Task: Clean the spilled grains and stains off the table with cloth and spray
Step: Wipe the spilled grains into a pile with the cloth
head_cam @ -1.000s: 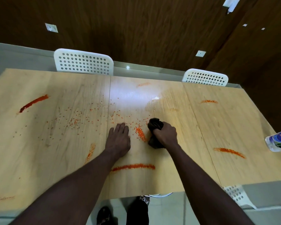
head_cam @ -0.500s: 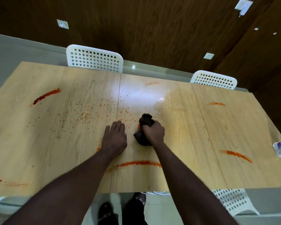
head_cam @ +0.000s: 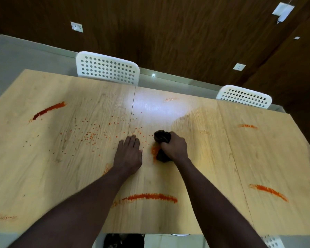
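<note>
Nearest, long red smear (head_cam: 149, 197) on the table (head_cam: 258, 158). Beyond, left hand (head_cam: 128, 155) flat on the wood, fingers straight; right hand (head_cam: 174, 147) clenched round a dark cloth (head_cam: 161, 136), pressed down beside a heap of grains (head_cam: 154, 151). Farther, scattered grains (head_cam: 91, 135), white chairs (head_cam: 107, 68).

Dark wood-panelled wall (head_cam: 168, 33) with white sockets (head_cam: 76, 27). Two white perforated chairs (head_cam: 107, 68) stand at the far edge of a pale wooden surface (head_cam: 43, 167), grey floor (head_cam: 25, 56) behind them.
</note>
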